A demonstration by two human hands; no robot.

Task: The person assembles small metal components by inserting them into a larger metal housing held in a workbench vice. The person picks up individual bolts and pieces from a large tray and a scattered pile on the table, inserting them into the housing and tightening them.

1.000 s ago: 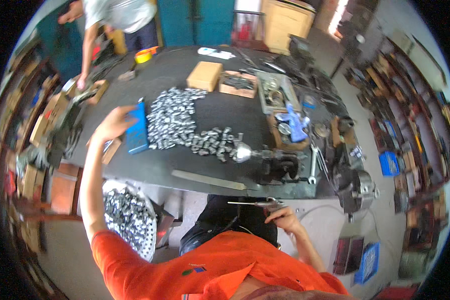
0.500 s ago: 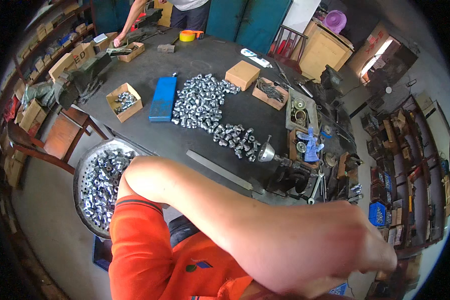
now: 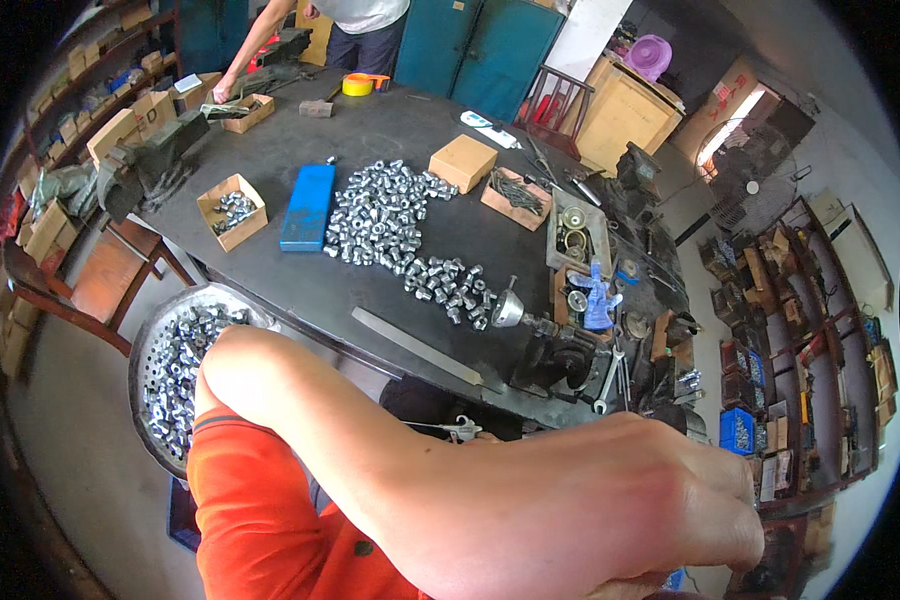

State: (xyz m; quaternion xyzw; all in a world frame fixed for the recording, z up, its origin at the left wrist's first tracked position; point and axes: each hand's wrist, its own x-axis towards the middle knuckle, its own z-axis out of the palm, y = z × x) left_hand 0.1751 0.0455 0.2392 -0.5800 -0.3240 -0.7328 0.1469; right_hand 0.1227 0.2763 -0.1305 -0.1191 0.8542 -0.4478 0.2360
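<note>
My left arm, in an orange sleeve, crosses the lower view from left to right. My left hand (image 3: pixel 670 500) is close in front of the camera with bent fingers; its palm and anything in it are hidden. Just beyond the forearm, a silver air blow gun (image 3: pixel 462 429) points its thin nozzle left. A small bit of my right hand (image 3: pixel 487 437) shows at its grip, closed on it; the forearm hides the rest. Near my left elbow, a perforated metal pan (image 3: pixel 142 400) is filled with metal fittings. More metal fittings (image 3: pixel 380 215) lie heaped on the dark workbench (image 3: pixel 300 290).
A bench vise (image 3: pixel 560 355) is at the near right edge, with a metal cone part (image 3: pixel 508 308) beside it. A flat metal bar (image 3: pixel 415 345) lies near the front edge. A blue box (image 3: pixel 308 208) and cardboard boxes stand on the bench. Another person (image 3: pixel 365 20) works at the far side.
The view has shifted slightly, so the bench appears further left. My left hand has moved a little left. The air blow gun has come into view beyond my forearm.
</note>
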